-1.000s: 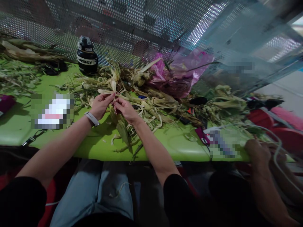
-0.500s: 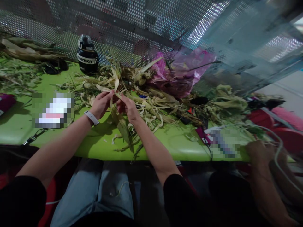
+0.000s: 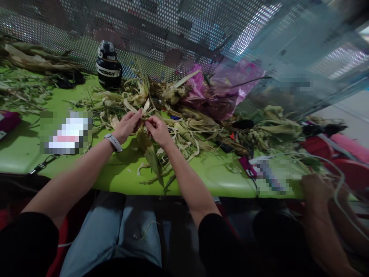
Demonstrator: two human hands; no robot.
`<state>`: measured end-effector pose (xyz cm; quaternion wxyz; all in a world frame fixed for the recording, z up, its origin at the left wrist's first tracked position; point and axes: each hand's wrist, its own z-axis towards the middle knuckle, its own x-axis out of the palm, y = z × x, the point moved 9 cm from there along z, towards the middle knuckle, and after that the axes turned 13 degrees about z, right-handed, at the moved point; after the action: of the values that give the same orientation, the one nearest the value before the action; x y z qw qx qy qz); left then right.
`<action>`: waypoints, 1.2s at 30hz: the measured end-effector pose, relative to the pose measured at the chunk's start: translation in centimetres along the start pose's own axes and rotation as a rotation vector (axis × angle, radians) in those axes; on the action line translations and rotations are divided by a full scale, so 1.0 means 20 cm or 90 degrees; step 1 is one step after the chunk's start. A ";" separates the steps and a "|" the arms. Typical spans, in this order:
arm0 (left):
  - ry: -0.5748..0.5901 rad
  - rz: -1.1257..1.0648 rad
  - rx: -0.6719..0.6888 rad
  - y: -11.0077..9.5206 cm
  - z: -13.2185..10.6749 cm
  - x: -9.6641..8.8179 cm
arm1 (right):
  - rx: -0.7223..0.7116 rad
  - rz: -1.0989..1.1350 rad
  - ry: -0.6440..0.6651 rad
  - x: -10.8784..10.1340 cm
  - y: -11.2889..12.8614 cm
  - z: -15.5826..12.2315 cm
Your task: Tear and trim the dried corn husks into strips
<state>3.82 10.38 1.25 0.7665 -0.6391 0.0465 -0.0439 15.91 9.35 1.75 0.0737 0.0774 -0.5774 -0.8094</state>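
Both my hands work close together on a bundle of corn husks (image 3: pixel 149 152) above the green table (image 3: pixel 115 173). My left hand (image 3: pixel 128 125), with a pale band on its wrist, is closed around the upper part of the bundle; pale husk strips stick up past its fingers. My right hand (image 3: pixel 158 130) is pinched just beside it at the same bundle, its fingertips on a part too small to make out. Long green-brown husk leaves hang below the hands toward the table's front edge. Behind them spreads a heap of loose dry husks (image 3: pixel 196 127).
A black bottle (image 3: pixel 108 69) stands behind my left hand. A pink plastic bag (image 3: pixel 221 92) lies against the perforated metal screen (image 3: pixel 173 34). A blurred-out phone-like object (image 3: pixel 67 134) lies at left. At right, another person's hand (image 3: pixel 317 186) rests near a white cable (image 3: pixel 341 181).
My right hand has drawn its fingers in, from holding a husk strip across the bundle to a pinch beside it. The strip ends now point upward. My left hand stays on the bundle.
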 end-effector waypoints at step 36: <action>0.296 0.153 0.119 -0.11 -0.08 0.18 | -0.028 0.099 -0.084 -0.12 0.08 0.01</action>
<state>7.16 8.01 3.05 0.7906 -0.5284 0.2922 -0.1024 18.29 9.54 3.51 0.0998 -0.0233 -0.5672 -0.8172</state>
